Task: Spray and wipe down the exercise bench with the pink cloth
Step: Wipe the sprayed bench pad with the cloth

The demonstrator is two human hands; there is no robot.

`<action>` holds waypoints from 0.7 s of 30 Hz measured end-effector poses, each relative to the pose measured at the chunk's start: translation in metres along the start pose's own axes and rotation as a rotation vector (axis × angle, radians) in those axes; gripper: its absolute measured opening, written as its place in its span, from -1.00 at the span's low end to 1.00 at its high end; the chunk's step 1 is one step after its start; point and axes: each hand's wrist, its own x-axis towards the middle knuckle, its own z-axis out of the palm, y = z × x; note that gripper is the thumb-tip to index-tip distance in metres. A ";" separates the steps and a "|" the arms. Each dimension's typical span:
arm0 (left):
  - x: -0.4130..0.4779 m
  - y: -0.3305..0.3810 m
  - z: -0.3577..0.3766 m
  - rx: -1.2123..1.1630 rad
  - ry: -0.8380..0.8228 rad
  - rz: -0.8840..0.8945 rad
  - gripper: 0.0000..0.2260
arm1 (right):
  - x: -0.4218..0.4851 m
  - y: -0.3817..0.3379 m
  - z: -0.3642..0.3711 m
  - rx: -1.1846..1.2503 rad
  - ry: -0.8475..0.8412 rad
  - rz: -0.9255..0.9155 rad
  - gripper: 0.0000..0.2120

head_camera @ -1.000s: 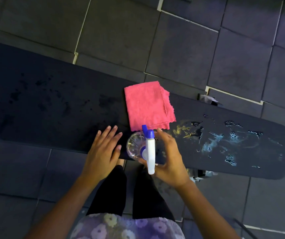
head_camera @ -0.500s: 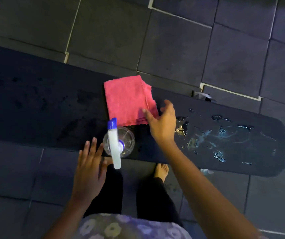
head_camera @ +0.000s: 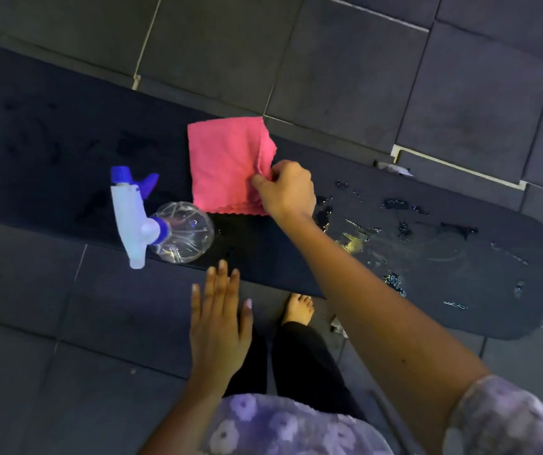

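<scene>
The folded pink microfibre cloth [head_camera: 227,165] lies flat on the long black padded exercise bench [head_camera: 66,133], roughly midway along the part of it in view and closer to its far edge. The right hand [head_camera: 285,190] rests on the cloth's right side, thumb and fingertips pinched together on the layered, ruffled edges there, with the rest of the cloth lying on the pad. To the left of the cloth, at the bench's near edge, stands a clear plastic spray bottle [head_camera: 183,233] with a white trigger head and blue nozzle; seen from above, its round body sits just beside the cloth's near left corner, and whether the two touch cannot be told. To the right of the hand, the bench surface carries glistening wet patches and droplets [head_camera: 359,236] spread toward its rounded end. The left hand [head_camera: 219,326] hovers over the near side of the bench, fingers straight and close together, thumb out, holding nothing. Below are the person's dark trousers, one bare foot [head_camera: 298,308] on the dark grey tiled floor [head_camera: 345,70], and a lilac floral top [head_camera: 283,425].
</scene>
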 end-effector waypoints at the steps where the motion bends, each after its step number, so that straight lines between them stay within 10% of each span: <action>1: 0.003 0.007 0.001 -0.005 -0.006 0.031 -0.53 | -0.001 0.006 -0.007 0.012 0.019 0.012 -0.81; 14: 0.051 0.028 0.003 -0.047 0.001 0.255 -0.58 | -0.042 0.118 -0.084 -0.023 0.172 0.103 -0.71; 21: 0.062 0.020 0.004 -0.042 0.007 0.289 -0.57 | -0.040 0.105 -0.060 -0.506 0.301 -0.375 -0.33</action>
